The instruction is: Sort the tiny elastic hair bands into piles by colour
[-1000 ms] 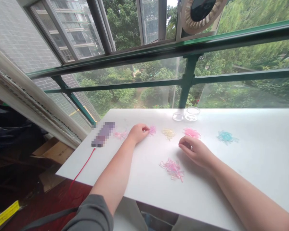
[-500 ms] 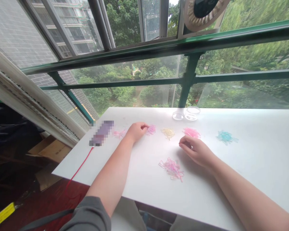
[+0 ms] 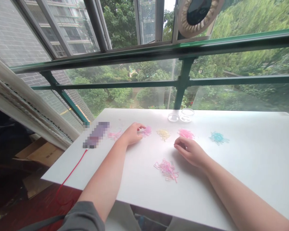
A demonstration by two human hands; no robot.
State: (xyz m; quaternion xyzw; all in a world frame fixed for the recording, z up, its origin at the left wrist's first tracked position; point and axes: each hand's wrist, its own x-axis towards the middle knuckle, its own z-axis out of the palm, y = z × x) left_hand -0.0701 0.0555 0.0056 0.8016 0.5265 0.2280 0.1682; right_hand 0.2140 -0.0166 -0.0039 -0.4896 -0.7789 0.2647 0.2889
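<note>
My left hand (image 3: pixel 133 133) is at the purple pile of small thin loops (image 3: pixel 147 131), which look like rubber bands. Its thumb and index finger are apart, with no band visible between them. My right hand (image 3: pixel 190 150) rests on the table just in front of the bright pink pile (image 3: pixel 186 133), fingers curled and fingertips together; whatever they hold, if anything, is hidden. Between both hands and closer to me lies a mixed pink and purple pile (image 3: pixel 167 170). A pale yellow pile (image 3: pixel 163 134) sits between the purple and bright pink ones.
The white table (image 3: pixel 139 186) stands against a window with a green railing (image 3: pixel 125 85). A light pink pile (image 3: pixel 114 135) and a blurred phone-like object (image 3: pixel 96 134) with a red cable (image 3: pixel 73 171) are at left. A turquoise pile (image 3: pixel 218 137) lies right; a clear round container (image 3: pixel 186 115) and lid (image 3: pixel 173 118) stand behind.
My left thumb and index finger, close together before, have parted at the purple pile. My right hand keeps its curled pose. The whole view has shifted slightly.
</note>
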